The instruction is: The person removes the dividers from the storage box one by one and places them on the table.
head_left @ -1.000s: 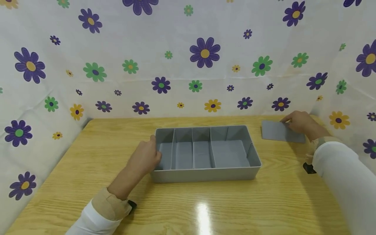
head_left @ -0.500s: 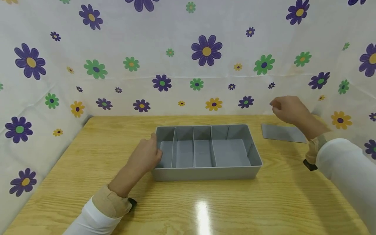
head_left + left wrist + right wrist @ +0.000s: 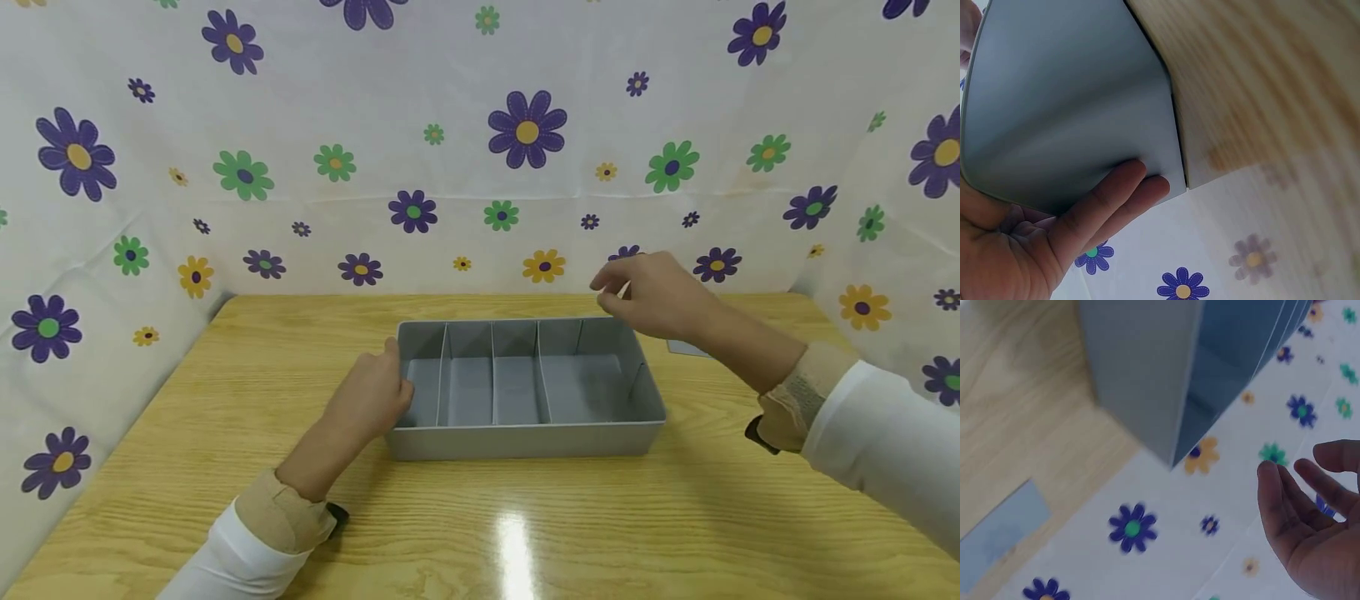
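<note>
"Steadying the grey box (image 3: 521, 443) looks like the nearer job. It sits upright on the wooden surface (image 3: 420, 533), with the left hand (image 3: 367, 396) at one end."

"How does that hand hold it?"

"It pinches the left wall (image 3: 1066, 94): thumb over the inner side, and two fingers (image 3: 1107, 197) lying along the outer face, as the left wrist view shows."

"And further back, inside?"

"Three dividers (image 3: 543, 396) run from front to back. They make three narrow compartments and one wide compartment (image 3: 585, 387) at the right end."

"Then the right hand (image 3: 660, 292)?"

"By the far right corner, raised, its fingers loosely bent and gripping nothing. The right wrist view shows them apart from the box. I'd call this a step between grips: one hand braces, the other is free."

"What would the next move call for?"

"If it is to work inside, a careful lowering past the rim without knocking a divider, I think, while the left pinch stays firm."

"Anything beyond?"

"A flat grey panel (image 3: 686, 347) on the surface, right of the box, partly hidden by the right forearm, and the flowered cloth (image 3: 300, 100) hanging behind."
</note>
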Tool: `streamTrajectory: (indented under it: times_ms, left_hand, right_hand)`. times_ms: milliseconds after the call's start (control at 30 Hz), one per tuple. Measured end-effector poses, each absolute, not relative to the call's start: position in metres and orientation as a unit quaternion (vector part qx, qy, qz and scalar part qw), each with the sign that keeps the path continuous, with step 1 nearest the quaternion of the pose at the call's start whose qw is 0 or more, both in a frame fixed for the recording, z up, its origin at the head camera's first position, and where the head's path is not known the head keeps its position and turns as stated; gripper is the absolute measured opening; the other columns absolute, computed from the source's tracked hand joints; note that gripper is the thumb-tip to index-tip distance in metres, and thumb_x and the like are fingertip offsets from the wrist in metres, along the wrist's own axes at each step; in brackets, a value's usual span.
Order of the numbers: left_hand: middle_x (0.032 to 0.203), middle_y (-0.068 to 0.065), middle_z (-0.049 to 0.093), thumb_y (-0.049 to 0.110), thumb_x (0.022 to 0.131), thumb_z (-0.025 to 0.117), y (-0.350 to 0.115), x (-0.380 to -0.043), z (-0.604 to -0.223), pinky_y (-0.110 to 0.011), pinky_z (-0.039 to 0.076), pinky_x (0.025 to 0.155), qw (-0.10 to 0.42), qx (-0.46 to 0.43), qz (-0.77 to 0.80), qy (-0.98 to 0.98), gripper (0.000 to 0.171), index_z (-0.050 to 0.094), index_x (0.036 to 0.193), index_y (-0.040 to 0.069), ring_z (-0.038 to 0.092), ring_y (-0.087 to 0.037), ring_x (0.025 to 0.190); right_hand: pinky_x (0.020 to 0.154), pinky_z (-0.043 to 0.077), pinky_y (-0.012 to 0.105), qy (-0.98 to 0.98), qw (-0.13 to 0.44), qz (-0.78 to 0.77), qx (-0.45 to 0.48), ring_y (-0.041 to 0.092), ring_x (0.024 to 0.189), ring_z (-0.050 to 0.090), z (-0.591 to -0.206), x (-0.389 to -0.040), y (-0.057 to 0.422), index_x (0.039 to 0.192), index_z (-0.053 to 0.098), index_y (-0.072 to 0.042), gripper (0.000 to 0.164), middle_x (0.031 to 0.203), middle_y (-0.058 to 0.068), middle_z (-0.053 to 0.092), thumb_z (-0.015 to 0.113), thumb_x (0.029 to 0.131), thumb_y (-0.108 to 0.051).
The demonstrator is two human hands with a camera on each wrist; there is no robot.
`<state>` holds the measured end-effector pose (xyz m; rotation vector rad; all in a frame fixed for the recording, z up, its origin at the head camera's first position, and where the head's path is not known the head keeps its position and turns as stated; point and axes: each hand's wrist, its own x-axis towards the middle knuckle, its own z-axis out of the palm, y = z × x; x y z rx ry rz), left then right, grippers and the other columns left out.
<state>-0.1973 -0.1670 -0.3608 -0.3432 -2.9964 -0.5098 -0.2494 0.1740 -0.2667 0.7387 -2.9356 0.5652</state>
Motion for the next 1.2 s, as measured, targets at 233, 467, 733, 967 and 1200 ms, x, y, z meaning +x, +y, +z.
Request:
streamTrajectory:
  times_ms: [233,467,733,967,1200]
  left_hand:
    - [0.047,0.001,0.038,0.006,0.082,0.045,-0.167,-0.198,-0.361,-0.021,0.024,0.034,0.034,-0.105,-0.164,-0.980,0.059,0.026,0.131,-0.020,0.033,-0.008,0.037]
    - [0.047,0.001,0.038,0.006,0.082,0.045,-0.169,-0.198,-0.360,-0.021,0.024,0.034,0.038,-0.107,-0.158,-0.981,0.059,0.027,0.131,-0.020,0.033,-0.008,0.038]
    - [0.047,0.000,0.039,0.007,0.081,0.045,-0.167,-0.198,-0.359,-0.021,0.026,0.035,0.028,-0.106,-0.164,-0.980,0.060,0.025,0.131,-0.021,0.034,-0.009,0.038]
    - [0.047,0.001,0.037,0.006,0.081,0.046,-0.166,-0.198,-0.358,-0.021,0.025,0.035,0.038,-0.108,-0.162,-0.980,0.060,0.026,0.131,-0.021,0.032,-0.008,0.038]
    - [0.050,-0.003,0.042,0.007,0.082,0.046,-0.167,-0.199,-0.359,-0.023,0.031,0.035,0.031,-0.105,-0.160,-0.981,0.060,0.026,0.131,-0.021,0.038,-0.010,0.040]
  right_hand:
    - [0.061,0.053,0.030,-0.926,-0.101,0.316,0.179,0.015,0.072,0.061,-0.279,-0.227,0.138,0.131,0.044,-0.002,0.049,0.114,0.012,0.059,0.057,0.088,-0.023]
    - [0.076,0.051,0.034,-0.897,-0.229,0.353,0.138,0.017,0.083,0.060,-0.313,-0.209,0.112,0.142,0.022,0.002,0.074,0.137,0.016,0.041,0.059,0.085,-0.026]
    - [0.089,0.044,0.042,-0.923,-0.199,0.285,0.167,0.025,0.092,0.057,-0.346,-0.212,0.095,0.133,0.031,0.011,0.067,0.116,0.022,0.055,0.059,0.080,-0.018]
    - [0.100,0.033,0.049,-0.928,-0.176,0.284,0.163,0.038,0.128,0.027,-0.353,-0.212,0.095,0.138,0.022,0.013,0.072,0.139,0.031,0.028,0.055,0.081,-0.017]
    - [0.101,0.033,0.047,-0.938,-0.141,0.270,0.168,0.035,0.127,0.029,-0.355,-0.211,0.095,0.138,0.022,0.014,0.072,0.138,0.031,0.029,0.052,0.082,-0.019]
